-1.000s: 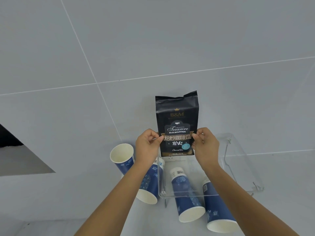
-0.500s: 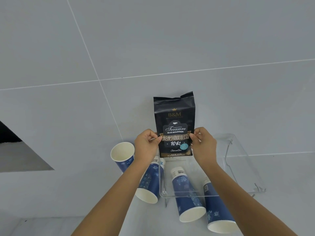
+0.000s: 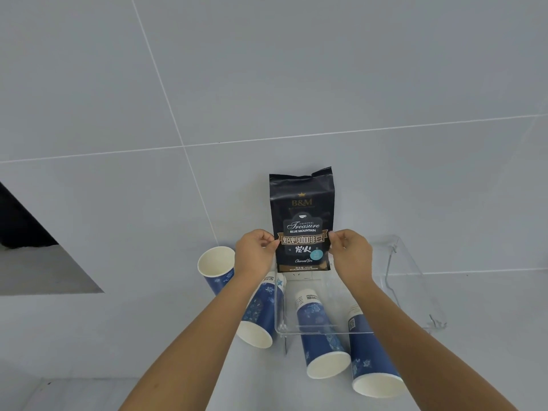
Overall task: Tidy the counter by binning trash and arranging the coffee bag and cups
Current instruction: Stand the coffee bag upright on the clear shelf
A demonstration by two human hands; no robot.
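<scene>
A black coffee bag (image 3: 302, 209) stands upright against the tiled wall, on the back of a clear acrylic shelf (image 3: 409, 280). My left hand (image 3: 255, 253) pinches its left edge and my right hand (image 3: 351, 255) pinches its right edge. Blue paper cups surround the shelf: one upright (image 3: 215, 269) at the left, one lying beside it (image 3: 261, 318) under my left forearm, and two lying beneath the shelf (image 3: 321, 336) (image 3: 370, 366) with their mouths toward me.
The grey tiled wall (image 3: 267, 84) rises right behind the bag. A white wall socket (image 3: 301, 275) shows under the bag. A dark opening (image 3: 17, 226) sits at the far left. The white counter (image 3: 74, 393) runs along the bottom.
The bag and both hands sit slightly lower in view than a second ago; the grip on the bag's edges is unchanged. The cups have not moved.
</scene>
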